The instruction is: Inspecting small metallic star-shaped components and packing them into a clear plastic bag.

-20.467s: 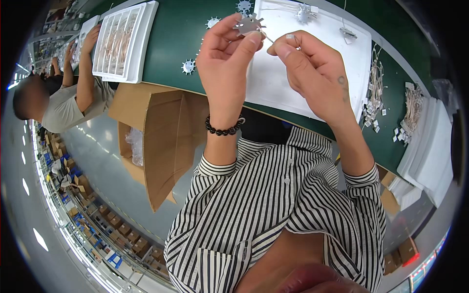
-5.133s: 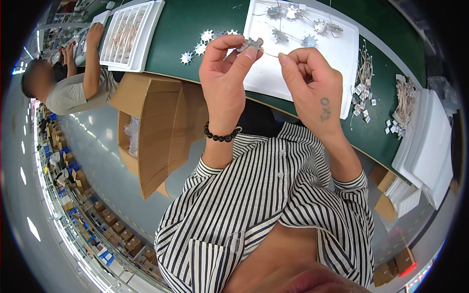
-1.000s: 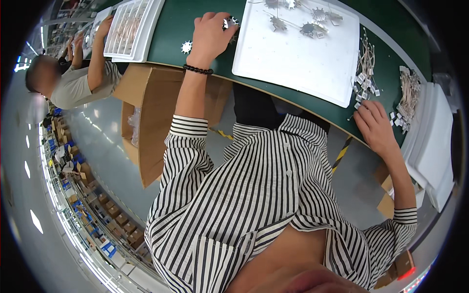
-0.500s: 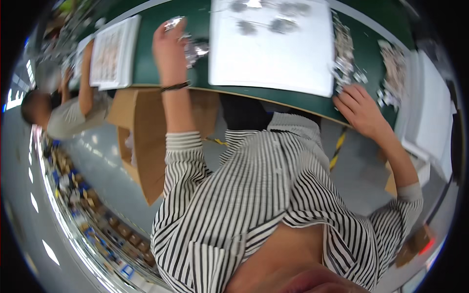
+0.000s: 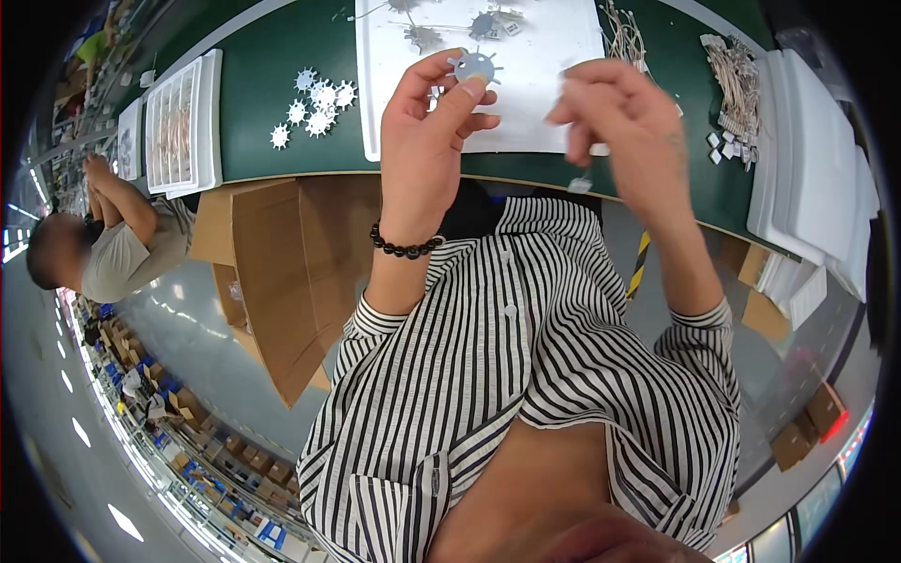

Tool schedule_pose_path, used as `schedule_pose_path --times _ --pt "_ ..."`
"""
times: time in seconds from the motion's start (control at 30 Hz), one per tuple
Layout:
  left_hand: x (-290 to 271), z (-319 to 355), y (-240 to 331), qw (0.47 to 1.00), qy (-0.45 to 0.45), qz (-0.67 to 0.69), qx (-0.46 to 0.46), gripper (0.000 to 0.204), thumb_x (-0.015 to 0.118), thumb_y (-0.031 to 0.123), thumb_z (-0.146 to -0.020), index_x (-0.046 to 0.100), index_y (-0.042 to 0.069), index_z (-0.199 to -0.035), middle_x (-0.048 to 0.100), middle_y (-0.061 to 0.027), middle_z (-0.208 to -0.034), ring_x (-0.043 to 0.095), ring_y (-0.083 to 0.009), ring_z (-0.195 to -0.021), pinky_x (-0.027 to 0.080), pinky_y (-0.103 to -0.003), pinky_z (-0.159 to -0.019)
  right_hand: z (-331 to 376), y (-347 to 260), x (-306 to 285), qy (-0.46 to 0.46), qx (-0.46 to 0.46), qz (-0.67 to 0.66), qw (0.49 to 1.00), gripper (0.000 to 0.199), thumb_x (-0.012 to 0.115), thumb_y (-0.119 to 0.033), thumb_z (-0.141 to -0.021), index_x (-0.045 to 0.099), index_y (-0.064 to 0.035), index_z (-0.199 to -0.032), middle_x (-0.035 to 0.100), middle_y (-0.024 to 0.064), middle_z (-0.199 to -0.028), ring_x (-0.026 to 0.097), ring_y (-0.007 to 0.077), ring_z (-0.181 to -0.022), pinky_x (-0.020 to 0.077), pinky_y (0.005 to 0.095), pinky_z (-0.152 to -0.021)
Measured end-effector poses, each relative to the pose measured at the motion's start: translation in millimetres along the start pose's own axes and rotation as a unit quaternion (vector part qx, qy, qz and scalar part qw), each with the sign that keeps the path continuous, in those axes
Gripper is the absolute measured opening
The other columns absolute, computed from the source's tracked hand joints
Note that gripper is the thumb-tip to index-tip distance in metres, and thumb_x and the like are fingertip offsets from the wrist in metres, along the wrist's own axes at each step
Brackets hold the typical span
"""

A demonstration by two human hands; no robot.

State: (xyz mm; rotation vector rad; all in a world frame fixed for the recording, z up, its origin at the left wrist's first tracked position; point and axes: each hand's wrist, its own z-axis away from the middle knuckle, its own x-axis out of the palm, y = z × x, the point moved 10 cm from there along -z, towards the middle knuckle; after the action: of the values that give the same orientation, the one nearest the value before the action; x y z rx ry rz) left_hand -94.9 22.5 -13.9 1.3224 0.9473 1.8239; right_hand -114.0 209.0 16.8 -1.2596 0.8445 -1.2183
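The person's left hand (image 5: 427,127) has its thumb and forefinger pinched together on a toothed grey metal disc (image 5: 476,68), whose flat face shows to the camera. The disc is held up above the left part of a white tray (image 5: 540,66), clear of its floor. A black bead bracelet (image 5: 405,246) circles the left wrist. The right hand (image 5: 619,127) is raised well apart from the disc, near the tray's right side, with its fingers bent inward and blurred. A small white connector (image 5: 580,185) shows just below those fingers, but the blur hides whether they are closed on its lead, so that cannot be told.

In the far part of the tray lie more metal pieces with thin leads (image 5: 483,24), some cut off by the upper edge of the view. Left of the tray, a cluster of loose toothed discs (image 5: 321,122) rests on the green surface (image 5: 253,117). Beyond the right hand, a bundle of pale wires (image 5: 624,38) lies beside the tray, partly hidden; a second wire bundle (image 5: 732,84), with white connectors at its near end, lies farther right, next to a stack of white trays (image 5: 812,159). At the left, a compartmented white tray (image 5: 208,122) holds copper-toned wires. An open cardboard box (image 5: 267,281) stands below the surface's near edge, and a co-worker (image 5: 131,249) in grey sits farther left
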Motion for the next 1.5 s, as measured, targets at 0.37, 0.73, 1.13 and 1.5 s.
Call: schedule_pose_path --times 0.37,0.73,1.13,1.5 --pt "8.7 23.3 31.2 0.954 -0.003 -0.233 0.19 0.03 0.073 0.0 -0.089 0.071 0.002 -0.119 0.063 -0.0052 -0.099 0.056 -0.0118 -0.082 0.053 -0.022 -0.067 -4.5 9.1 49.1 -0.057 -0.005 -0.005 0.998 0.012 0.064 -0.013 -0.098 0.068 -0.0019 -0.096 0.05 -0.0058 -0.066 0.039 0.002 -0.056 0.0266 0.0151 -0.05" --pt "5.5 25.4 44.5 0.901 0.017 -0.336 0.275 0.03 0.075 -0.002 -0.084 0.077 0.007 -0.113 0.066 -0.001 -0.093 0.049 -0.0061 -0.069 0.035 -0.019 -0.055 -12.1 23.7 57.3 -0.095 0.04 -0.039 0.994 0.012 0.062 -0.013 -0.1 0.065 -0.0015 -0.097 0.045 -0.007 -0.063 0.033 0.002 -0.051 0.0217 0.0173 -0.044" --pt "21.7 34.3 59.3 0.787 -0.045 -0.479 0.387 0.035 0.074 -0.004 -0.081 0.077 0.007 -0.114 0.067 -0.001 -0.092 0.047 -0.006 -0.066 0.037 -0.02 -0.054 -4.8 49.2 72.8 -0.119 0.169 -0.283 0.936 0.014 0.058 -0.015 -0.104 0.063 -0.0014 -0.101 0.039 -0.0065 -0.059 0.031 0.0031 -0.048 0.0225 0.0178 -0.042" --pt "-2.8 12.9 33.4 0.968 -0.113 -0.203 0.098 0.022 0.068 0.003 -0.094 0.074 0.002 -0.115 0.066 0.0002 -0.09 0.046 -0.0062 -0.065 0.034 -0.017 -0.054 -6.5 36.1 61.9 -0.085 0.06 -0.17 0.98 0.013 0.061 -0.014 -0.103 0.064 -0.002 -0.099 0.04 -0.006 -0.059 0.031 0.0034 -0.048 0.0262 0.0174 -0.043"
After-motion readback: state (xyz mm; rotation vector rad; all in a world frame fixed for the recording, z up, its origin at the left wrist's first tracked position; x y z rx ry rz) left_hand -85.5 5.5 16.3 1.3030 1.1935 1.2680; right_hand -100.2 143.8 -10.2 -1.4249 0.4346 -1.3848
